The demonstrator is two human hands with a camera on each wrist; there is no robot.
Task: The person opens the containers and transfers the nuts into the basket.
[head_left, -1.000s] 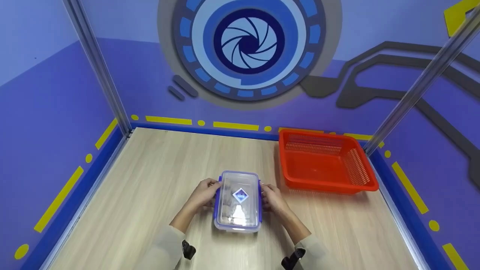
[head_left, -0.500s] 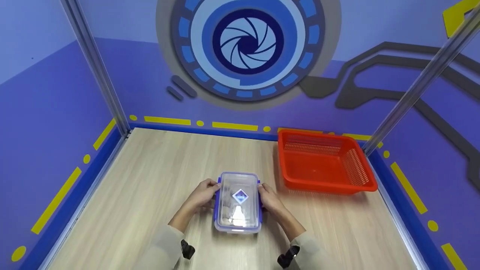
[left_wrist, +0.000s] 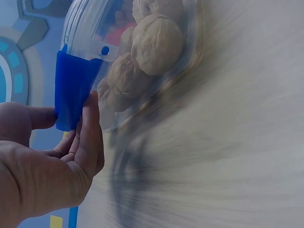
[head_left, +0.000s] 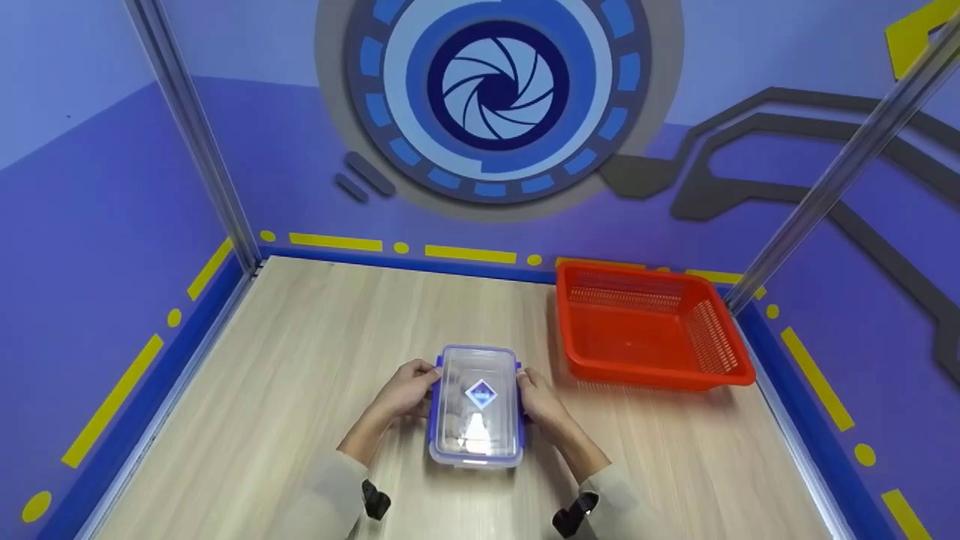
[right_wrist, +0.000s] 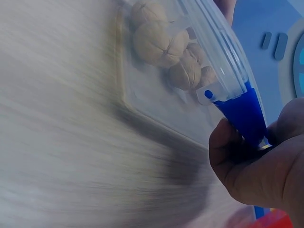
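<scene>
A clear plastic food container (head_left: 478,435) with a lid and blue side latches lies on the table in front of me. Several walnuts (left_wrist: 156,45) show through its wall in the left wrist view, beside a blurred reddish thing (left_wrist: 114,37). My left hand (head_left: 407,388) pinches the left latch (left_wrist: 73,88) between thumb and fingers. On the opposite side, my right hand (head_left: 543,397) grips the right latch (right_wrist: 243,116), its fingers curled round the lower end. Both latches slant away from the container's wall. From the head view, the fingers under the latches are mostly hidden.
A red plastic basket (head_left: 660,379) with perforated sides stands at the back right, near the right hand. Blue printed walls (head_left: 112,247) and metal posts (head_left: 199,135) enclose the wooden table (head_left: 322,315) on the left, back and right.
My right thumb and fingers have closed in on the right latch since one second ago, and that hand shifted slightly left. The left hand and container have hardly moved.
</scene>
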